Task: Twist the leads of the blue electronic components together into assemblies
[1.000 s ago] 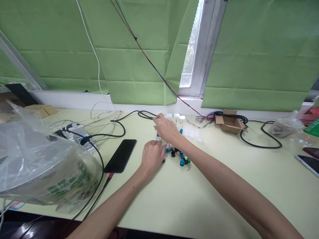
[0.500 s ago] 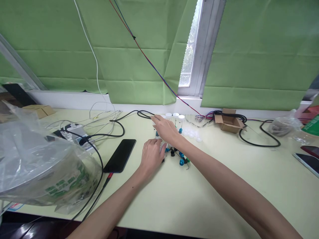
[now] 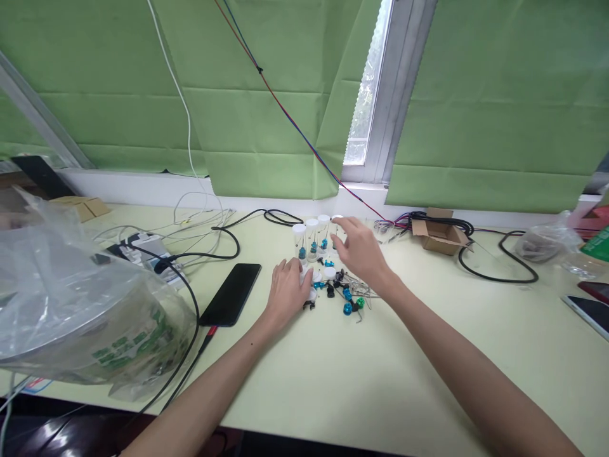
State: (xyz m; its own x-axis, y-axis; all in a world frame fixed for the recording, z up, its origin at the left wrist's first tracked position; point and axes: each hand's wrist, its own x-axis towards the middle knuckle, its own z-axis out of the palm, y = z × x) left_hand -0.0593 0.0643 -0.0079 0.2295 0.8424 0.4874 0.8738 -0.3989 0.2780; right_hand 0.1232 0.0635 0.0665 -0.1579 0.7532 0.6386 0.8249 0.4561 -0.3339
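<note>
Since the earlier frame the right hand [image 3: 359, 246] has moved rightward, away from the phone side of the row of clear cylindrical vials with round white caps [image 3: 312, 241], and the row's near-phone end is now uncovered. The black rectangular smartphone [image 3: 231, 295], lying flat on the pale yellow-green surface [image 3: 380, 374], serves as the landmark. The vials stand upright beyond the phone and to its right; those in plain view contain blue pieces with thin stems. The right hand is at the vial farthest from the phone, its thumb and forefinger apart beside the white cap; whether they pinch it cannot be told. The left hand [image 3: 288, 285], just right of the phone, remains nearly in place, its fingers bent close together and the thumb held apart; a whitish object [image 3: 304, 274] shows between them, but whether it is pinched cannot be told. Right of the phone, past the left hand, lie loose blue and black small parts [image 3: 347, 309], a green round part [image 3: 360, 303] and thin metal wires [image 3: 360, 285]. Left of the phone sits a translucent plastic bag with green print [image 3: 114, 346].
</note>
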